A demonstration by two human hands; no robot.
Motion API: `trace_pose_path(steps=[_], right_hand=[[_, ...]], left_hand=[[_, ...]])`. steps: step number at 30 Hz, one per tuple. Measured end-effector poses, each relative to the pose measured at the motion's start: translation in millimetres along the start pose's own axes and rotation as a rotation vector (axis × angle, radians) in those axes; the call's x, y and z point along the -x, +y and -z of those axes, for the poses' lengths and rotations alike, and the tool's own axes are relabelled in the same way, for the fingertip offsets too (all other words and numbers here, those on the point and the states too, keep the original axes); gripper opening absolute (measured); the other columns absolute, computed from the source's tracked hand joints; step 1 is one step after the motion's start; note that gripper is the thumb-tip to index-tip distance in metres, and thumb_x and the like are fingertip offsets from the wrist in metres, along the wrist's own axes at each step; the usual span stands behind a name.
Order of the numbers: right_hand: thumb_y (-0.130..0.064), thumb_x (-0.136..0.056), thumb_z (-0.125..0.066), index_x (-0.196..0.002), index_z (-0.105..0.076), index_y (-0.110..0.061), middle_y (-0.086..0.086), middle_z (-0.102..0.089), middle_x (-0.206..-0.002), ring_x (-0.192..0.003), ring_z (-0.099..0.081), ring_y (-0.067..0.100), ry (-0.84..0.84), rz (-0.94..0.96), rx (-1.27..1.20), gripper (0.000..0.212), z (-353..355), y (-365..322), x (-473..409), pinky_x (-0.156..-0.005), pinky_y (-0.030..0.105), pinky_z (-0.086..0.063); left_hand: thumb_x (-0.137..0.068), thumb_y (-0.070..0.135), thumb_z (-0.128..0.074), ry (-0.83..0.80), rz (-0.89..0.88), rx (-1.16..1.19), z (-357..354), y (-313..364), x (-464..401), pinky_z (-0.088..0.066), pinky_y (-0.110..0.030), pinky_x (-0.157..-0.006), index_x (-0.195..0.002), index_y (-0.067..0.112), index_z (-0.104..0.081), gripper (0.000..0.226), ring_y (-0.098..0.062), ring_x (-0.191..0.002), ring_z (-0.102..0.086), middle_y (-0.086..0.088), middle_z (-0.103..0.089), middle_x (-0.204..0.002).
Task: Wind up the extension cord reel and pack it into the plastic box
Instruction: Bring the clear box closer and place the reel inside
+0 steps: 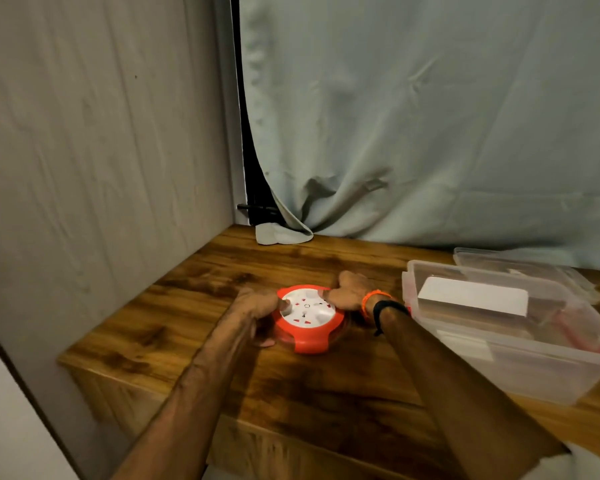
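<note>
Both hands [257,306] [349,292] grip the unlabelled extension cord reel [307,315].

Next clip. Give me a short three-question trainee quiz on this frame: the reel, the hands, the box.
1. True or false: the round orange-and-white extension cord reel already lies inside the clear plastic box.
2. Multiple choice: where is the clear plastic lid? A) snapped on the box B) behind the box, by the pale curtain C) under the reel
3. Fill in: the orange and black bands sit on the wrist of the ___ hand.

Key
1. False: the reel rests on the wooden tabletop, left of the box, with the left hand and right hand on either side of it.
2. B
3. right
</note>
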State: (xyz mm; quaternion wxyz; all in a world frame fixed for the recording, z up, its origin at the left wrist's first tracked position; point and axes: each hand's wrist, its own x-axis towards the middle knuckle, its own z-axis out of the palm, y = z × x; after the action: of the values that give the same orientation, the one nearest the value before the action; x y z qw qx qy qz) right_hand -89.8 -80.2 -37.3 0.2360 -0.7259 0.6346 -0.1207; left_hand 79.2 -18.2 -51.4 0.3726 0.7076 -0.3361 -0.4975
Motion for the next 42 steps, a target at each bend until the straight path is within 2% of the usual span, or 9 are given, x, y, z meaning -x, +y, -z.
trace_pose_path(steps=[6,9,11,15,18,21,31,37,42], right_hand=[[-0.03,-0.081,-0.063,-0.084,-0.053,-0.013,0.004,-0.053,-0.075,-0.068,-0.054,0.025,-0.077,-0.008,-0.181,0.02,-2,9,-8,-0.056,0.029,-0.042],[-0.035,-0.064,-0.072,-0.072,-0.043,-0.016,0.003,-0.048,-0.071,-0.06,-0.048,0.017,-0.114,-0.059,-0.379,0.036,4,21,-10,-0.05,0.025,-0.041],[-0.024,-0.082,-0.071,-0.07,-0.043,-0.008,0.007,-0.047,-0.074,-0.062,-0.046,0.013,-0.092,-0.121,-0.471,0.035,15,17,-4,-0.046,0.017,-0.045],[-0.047,-0.083,-0.069,-0.092,-0.065,-0.011,0.005,-0.073,-0.089,-0.081,-0.071,0.022,-0.04,-0.008,-0.503,0.037,39,-9,-4,-0.077,0.035,-0.06],[-0.055,-0.079,-0.069,-0.095,-0.07,-0.01,0.004,-0.075,-0.087,-0.077,-0.072,0.02,-0.001,0.08,-0.538,0.048,60,-14,4,-0.075,0.034,-0.06],[-0.056,-0.085,-0.065,-0.074,-0.069,-0.013,0.002,-0.071,-0.068,-0.052,-0.064,0.012,0.049,0.148,-0.559,0.045,86,-10,15,-0.052,0.024,-0.053],[-0.034,-0.08,-0.079,-0.082,-0.072,-0.004,0.008,-0.073,-0.068,-0.05,-0.064,0.016,0.239,0.197,-0.679,0.031,168,63,64,-0.049,0.023,-0.051],[-0.037,-0.074,-0.082,-0.079,-0.072,-0.001,0.012,-0.074,-0.072,-0.057,-0.064,0.019,0.386,0.12,-0.636,0.038,191,131,79,-0.06,0.03,-0.05],[-0.035,-0.076,-0.081,-0.082,-0.075,-0.003,0.016,-0.076,-0.081,-0.062,-0.068,0.021,0.378,0.068,-0.633,0.033,184,171,86,-0.064,0.032,-0.053]], left_hand=[[-0.081,0.006,-0.073,-0.014,0.012,-0.041,4,-6,-14,-0.05,-0.03,-0.042,-0.119,0.005,-0.052,0.044,-0.026,-0.063,-0.055,-0.014,-0.055,-0.079],[-0.079,0.007,-0.076,-0.022,-0.038,-0.048,8,-5,-15,-0.048,-0.031,-0.034,-0.13,0.002,-0.046,0.059,-0.029,-0.062,-0.057,-0.018,-0.057,-0.09],[-0.078,0.006,-0.077,-0.005,-0.078,-0.014,13,3,-10,-0.05,-0.033,-0.035,-0.124,0.001,-0.052,0.053,-0.034,-0.076,-0.062,-0.019,-0.062,-0.099],[-0.066,0.006,-0.085,0.101,-0.17,0.063,23,31,9,-0.052,-0.039,-0.04,-0.115,0.006,-0.058,0.056,-0.043,-0.103,-0.062,-0.021,-0.064,-0.115],[-0.07,0.005,-0.083,0.102,-0.272,0.081,20,53,29,-0.051,-0.034,-0.038,-0.112,0.007,-0.063,0.047,-0.032,-0.079,-0.066,-0.02,-0.069,-0.105],[-0.069,0.0,-0.082,0.074,-0.365,0.134,11,72,49,-0.046,-0.028,-0.035,-0.106,0.004,-0.066,0.04,-0.024,-0.048,-0.062,-0.018,-0.071,-0.083],[-0.072,-0.002,-0.079,-0.114,-0.593,0.216,-78,110,89,-0.044,-0.022,-0.036,-0.105,0.0,-0.066,0.036,-0.013,-0.039,-0.06,-0.001,-0.07,-0.059],[-0.091,0.025,-0.064,-0.179,-0.506,0.232,-143,105,70,-0.059,-0.04,-0.057,-0.094,0.008,-0.068,0.017,-0.018,-0.078,-0.064,-0.007,-0.068,-0.083],[-0.062,0.06,-0.069,0.046,-0.556,-0.057,-181,74,35,-0.055,-0.04,-0.089,-0.099,0.012,-0.071,0.061,-0.025,-0.096,-0.068,-0.006,-0.073,-0.103]])
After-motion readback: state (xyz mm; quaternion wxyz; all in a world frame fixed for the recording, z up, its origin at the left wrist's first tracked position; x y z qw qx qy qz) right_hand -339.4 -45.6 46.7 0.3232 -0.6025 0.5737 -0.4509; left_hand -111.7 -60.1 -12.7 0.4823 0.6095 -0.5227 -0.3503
